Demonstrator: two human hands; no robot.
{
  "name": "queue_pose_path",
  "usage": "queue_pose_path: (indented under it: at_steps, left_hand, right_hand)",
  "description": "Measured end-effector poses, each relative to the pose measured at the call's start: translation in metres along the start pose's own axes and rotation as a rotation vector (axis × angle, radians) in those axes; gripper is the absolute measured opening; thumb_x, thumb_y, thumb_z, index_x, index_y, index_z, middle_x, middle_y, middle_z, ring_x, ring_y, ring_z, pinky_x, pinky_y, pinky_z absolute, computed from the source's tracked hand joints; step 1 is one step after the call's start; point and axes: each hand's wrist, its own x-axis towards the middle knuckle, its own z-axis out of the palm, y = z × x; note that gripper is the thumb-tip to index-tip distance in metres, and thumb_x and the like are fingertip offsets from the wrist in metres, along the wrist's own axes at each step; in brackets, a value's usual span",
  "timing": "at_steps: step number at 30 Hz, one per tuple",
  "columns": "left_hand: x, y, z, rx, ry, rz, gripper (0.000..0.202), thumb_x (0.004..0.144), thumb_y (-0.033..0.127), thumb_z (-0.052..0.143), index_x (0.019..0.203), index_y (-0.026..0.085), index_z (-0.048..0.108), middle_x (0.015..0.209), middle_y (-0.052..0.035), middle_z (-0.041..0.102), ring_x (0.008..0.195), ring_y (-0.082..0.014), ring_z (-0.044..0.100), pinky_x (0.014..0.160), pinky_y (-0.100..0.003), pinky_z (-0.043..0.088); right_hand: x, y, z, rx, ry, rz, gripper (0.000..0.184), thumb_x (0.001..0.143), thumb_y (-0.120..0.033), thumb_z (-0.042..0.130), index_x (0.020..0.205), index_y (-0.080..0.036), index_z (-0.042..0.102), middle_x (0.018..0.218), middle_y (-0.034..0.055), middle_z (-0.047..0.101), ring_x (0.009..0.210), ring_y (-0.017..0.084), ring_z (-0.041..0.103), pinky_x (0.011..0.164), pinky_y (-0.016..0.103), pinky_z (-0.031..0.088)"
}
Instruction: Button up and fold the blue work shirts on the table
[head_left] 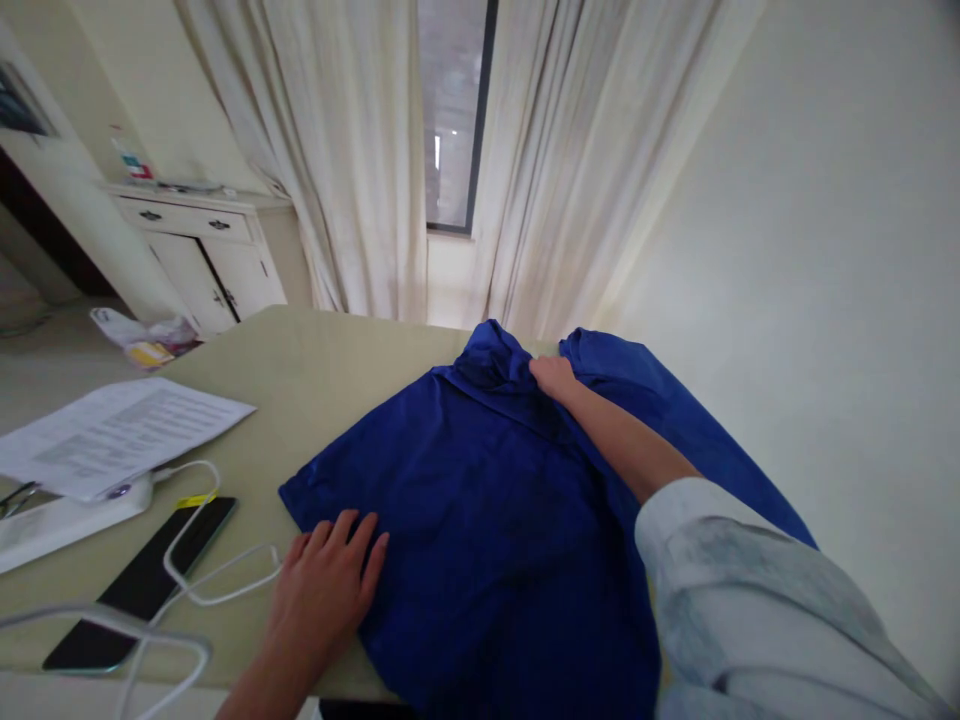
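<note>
A dark blue shirt (487, 510) lies spread over the table (330, 335), bunched up near its far end. One sleeve points left, and another part of the cloth stretches along the right side beyond my arm. My right hand (553, 378) is closed on the bunched cloth at the far end, with its fingertips partly hidden. My left hand (330, 575) rests palm down at the shirt's near left edge. Its fingers are stretched out on the cloth and grip nothing.
Left of the shirt lie a black phone (142, 590), a white cable (202, 600), a white power strip (75, 525) and printed sheets (124, 430). Behind the table stand a white cabinet (217, 250) and long curtains (360, 150). A wall (825, 250) borders the right side.
</note>
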Motion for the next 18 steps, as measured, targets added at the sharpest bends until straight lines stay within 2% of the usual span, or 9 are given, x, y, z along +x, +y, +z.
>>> queue_pose_path:
  at_steps: [3,5,7,9,11,14,16,18]
  left_hand:
    - [-0.038,0.028,-0.007,-0.084,-0.138,-0.002,0.046,0.095,0.047,0.043,0.125,0.042,0.078,0.132,-0.0134,0.072,0.118,-0.0418,0.067,0.102,-0.065,0.051]
    - [-0.056,0.046,-0.009,-0.185,-0.289,0.03,0.04,0.091,0.053,0.049,0.117,0.051,0.078,0.131,-0.0109,0.073,0.118,-0.0426,0.068,0.103,-0.065,0.054]
    - [-0.062,0.058,-0.014,-0.269,-0.428,0.077,0.036,0.09,0.062,0.049,0.11,0.053,0.078,0.123,-0.0106,0.075,0.114,-0.042,0.071,0.101,-0.063,0.057]
    - [-0.051,0.062,-0.023,-0.278,-0.463,0.114,0.039,0.094,0.063,0.043,0.105,0.048,0.077,0.114,-0.0114,0.076,0.108,-0.0391,0.072,0.099,-0.059,0.059]
    - [-0.02,0.058,-0.032,-0.22,-0.387,0.138,0.039,0.099,0.054,0.04,0.105,0.039,0.075,0.109,-0.0123,0.074,0.107,-0.0353,0.072,0.098,-0.055,0.058]
    - [0.052,0.05,-0.039,-0.115,-0.175,0.156,0.033,0.102,0.037,0.045,0.119,0.028,0.072,0.12,-0.0145,0.071,0.113,-0.0325,0.068,0.099,-0.048,0.055]
    - [0.105,0.048,-0.034,-0.086,-0.013,0.155,0.039,0.102,0.034,0.05,0.138,0.025,0.064,0.142,-0.0163,0.063,0.127,-0.0343,0.061,0.104,-0.049,0.051]
    - [0.152,0.051,-0.025,-0.092,0.1,0.139,0.048,0.102,0.034,0.052,0.149,0.024,0.056,0.155,-0.0163,0.054,0.137,-0.0354,0.054,0.11,-0.051,0.046]
  right_hand:
    - [0.042,-0.016,-0.027,0.084,0.227,0.044,0.052,0.105,-0.018,0.038,0.157,-0.012,0.042,0.148,0.0307,0.054,0.134,0.042,0.058,0.109,0.06,0.045]
    - [0.063,-0.028,-0.036,0.172,0.321,-0.002,0.06,0.105,-0.02,0.042,0.163,-0.011,0.032,0.155,0.0281,0.048,0.139,0.037,0.054,0.114,0.055,0.043]
    - [0.075,-0.038,-0.033,0.222,0.261,-0.112,0.07,0.102,-0.021,0.051,0.167,-0.011,0.025,0.163,0.0235,0.042,0.148,0.032,0.046,0.122,0.047,0.037]
    - [0.075,-0.045,-0.017,0.211,0.11,-0.196,0.075,0.101,-0.026,0.058,0.167,-0.013,0.026,0.168,0.0201,0.036,0.153,0.028,0.039,0.125,0.04,0.033]
    - [0.065,-0.047,0.006,0.181,-0.004,-0.193,0.075,0.1,-0.035,0.064,0.164,-0.012,0.033,0.167,0.0212,0.038,0.152,0.03,0.042,0.123,0.039,0.036]
    - [0.04,-0.043,0.038,0.143,-0.061,-0.125,0.076,0.099,-0.044,0.067,0.16,-0.009,0.037,0.158,0.0266,0.049,0.142,0.036,0.053,0.115,0.043,0.044]
    - [0.023,-0.038,0.052,0.128,-0.065,-0.09,0.064,0.102,-0.038,0.061,0.157,-0.011,0.042,0.151,0.0263,0.056,0.137,0.036,0.059,0.111,0.044,0.047]
    - [0.011,-0.034,0.057,0.133,-0.052,-0.063,0.045,0.105,-0.028,0.052,0.148,-0.014,0.053,0.143,0.0234,0.063,0.131,0.033,0.063,0.108,0.042,0.049]
